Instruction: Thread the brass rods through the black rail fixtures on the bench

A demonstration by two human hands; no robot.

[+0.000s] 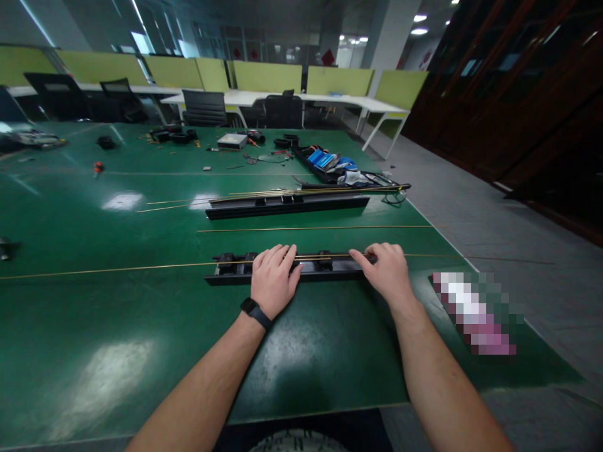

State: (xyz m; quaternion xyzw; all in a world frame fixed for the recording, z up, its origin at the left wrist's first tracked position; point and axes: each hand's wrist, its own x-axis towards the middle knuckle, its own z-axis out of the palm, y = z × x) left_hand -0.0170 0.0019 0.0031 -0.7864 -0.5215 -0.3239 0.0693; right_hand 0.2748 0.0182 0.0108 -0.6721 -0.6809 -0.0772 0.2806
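A long black rail [311, 275] lies crosswise in front of me, with dark blocks [325, 259] set along its top. Thin brass-coloured rods [179, 267] run lengthwise over it and stick out past both ends. My left hand [274, 278] is laid over the middle of the rail, fingers on the far side and thumb on the near side; it covers part of the rods. At the right end, my right hand [387, 270] grips the rail with its thumb pointing left near the rods. Its fingertips are hidden behind the rail.
Another black rail [287, 206] with several rods lies farther back. One loose rod [311, 228] lies between the rails. A black tray [315, 171] holds blue packs. A pixelated pink-and-white item [475, 314] lies at right. Small tools and parts, including an orange one [98, 167], are scattered behind.
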